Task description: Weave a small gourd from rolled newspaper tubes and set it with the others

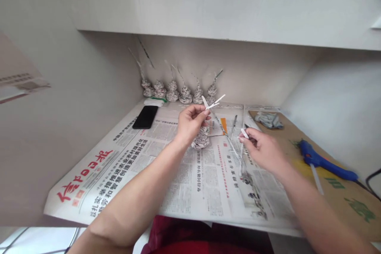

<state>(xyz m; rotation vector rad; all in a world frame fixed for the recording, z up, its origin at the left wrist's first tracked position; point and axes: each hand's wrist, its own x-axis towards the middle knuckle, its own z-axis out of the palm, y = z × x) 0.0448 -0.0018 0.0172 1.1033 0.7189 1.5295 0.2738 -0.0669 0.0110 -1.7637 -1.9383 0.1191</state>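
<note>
My left hand (193, 122) is closed in a pinch on thin rolled paper strips (219, 100), whose white ends cross above the fingertips. Below that hand stands a small gourd-shaped form woven from newspaper (200, 141), partly hidden by the fingers. A long printed paper strip (228, 138) slants from near the left fingertips down to the right. My right hand (262, 147), to the right of the gourd, is closed on a short white paper piece (244, 133) between thumb and fingers. More thin paper rolls lie beside and under it.
Several woven paper gourds (186, 94) line the back wall. A black phone (145, 117) lies at left on the newspaper (178, 190). On the cardboard (315, 202) at right are a blue glue gun (324, 162) and a crumpled cloth (269, 120). A panel overhangs the back.
</note>
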